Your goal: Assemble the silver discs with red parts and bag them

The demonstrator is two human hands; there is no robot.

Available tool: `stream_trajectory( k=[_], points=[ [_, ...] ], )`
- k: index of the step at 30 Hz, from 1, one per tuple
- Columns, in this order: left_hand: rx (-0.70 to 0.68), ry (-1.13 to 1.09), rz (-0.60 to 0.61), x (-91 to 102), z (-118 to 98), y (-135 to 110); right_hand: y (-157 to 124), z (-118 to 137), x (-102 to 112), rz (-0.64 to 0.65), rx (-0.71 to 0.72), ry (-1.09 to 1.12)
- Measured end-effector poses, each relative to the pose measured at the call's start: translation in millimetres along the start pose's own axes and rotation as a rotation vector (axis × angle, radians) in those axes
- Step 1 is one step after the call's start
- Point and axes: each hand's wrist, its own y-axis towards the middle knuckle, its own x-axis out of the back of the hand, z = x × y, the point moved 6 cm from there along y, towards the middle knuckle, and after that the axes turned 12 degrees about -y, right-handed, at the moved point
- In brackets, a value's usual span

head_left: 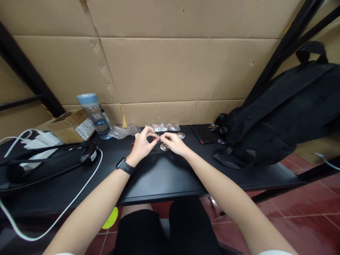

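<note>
My left hand, with a dark watch on its wrist, pinches a small thin metal disc between thumb and fingers. From the other side, the fingers of my right hand close on the same piece, which is seen nearly edge-on and too small to make out fully. Just below the fingertips, a round silver disc with a red middle lies on the black table. Another silver disc rests behind my right hand. Small red parts show beside my left hand, partly hidden by it.
Behind my hands lie several clear-wrapped discs and a crumpled plastic bag. Leftward stand a water bottle, a cardboard box and a black bag with a white cable. A dark notebook and black backpack are rightward.
</note>
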Motion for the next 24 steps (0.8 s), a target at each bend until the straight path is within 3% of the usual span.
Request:
stream_trajectory(
  k=[5,7,11,18,24],
  points=[
    [-0.062,-0.059,-0.105,5.3,6,1,-1,12,12,-0.130,0.084,-0.395],
    [-0.063,-0.094,-0.048,1.0,7,0,-2,13,14,-0.139,0.085,-0.477],
    [-0.035,-0.048,0.090,-11.2,9,-3,-3,12,16,-0.106,0.089,-0.411],
    [0.009,-0.080,0.083,-11.6,17,-2,0,16,15,-0.066,0.157,-0.350],
    [0.032,0.107,0.145,-5.1,34,-1,-1,0,14,-0.013,0.110,-0.605]
  ],
)
